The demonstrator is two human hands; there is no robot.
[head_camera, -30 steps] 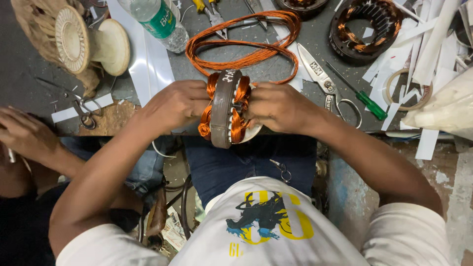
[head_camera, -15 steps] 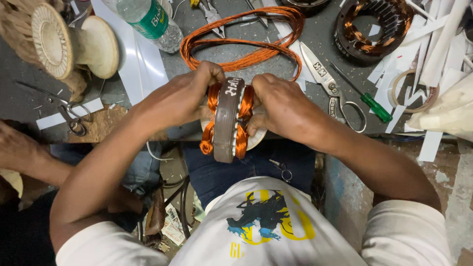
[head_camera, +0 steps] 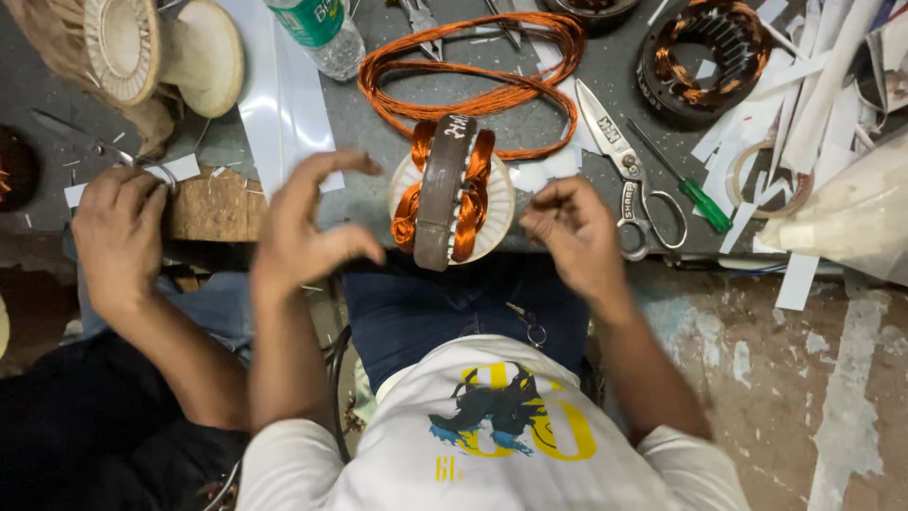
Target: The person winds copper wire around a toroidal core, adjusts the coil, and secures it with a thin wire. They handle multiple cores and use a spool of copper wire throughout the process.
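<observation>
The motor stator (head_camera: 446, 194) stands on edge at the near edge of the grey table (head_camera: 605, 95), resting on a round white disc (head_camera: 497, 213). It is a dull brown metal ring seen rim-on, with bright copper windings (head_camera: 470, 203) bulging out on both sides, glossy orange loops packed close.

The left hand (head_camera: 303, 227) hovers at 9 o'clock from the stator, fingers spread and curled loosely, gripping nothing and not touching the ring. The right hand (head_camera: 575, 237) hangs at 3 o'clock, fingers half bent and pinched lightly toward each other; it is blurred, and I cannot tell whether a thin wire sits between the fingertips.

At 12 o'clock from the stator lies a loose coil of copper wire (head_camera: 473, 71). Scissors (head_camera: 619, 166) lie at 2 o'clock, with a green-handled screwdriver (head_camera: 695, 194) just beyond. A second stator (head_camera: 707, 57) sits near the far right corner among white paper strips (head_camera: 813, 104). A plastic bottle (head_camera: 322, 33) lies at 11 o'clock.

Another person's hand (head_camera: 118, 232) rests on a wooden block (head_camera: 218, 203) far left.
</observation>
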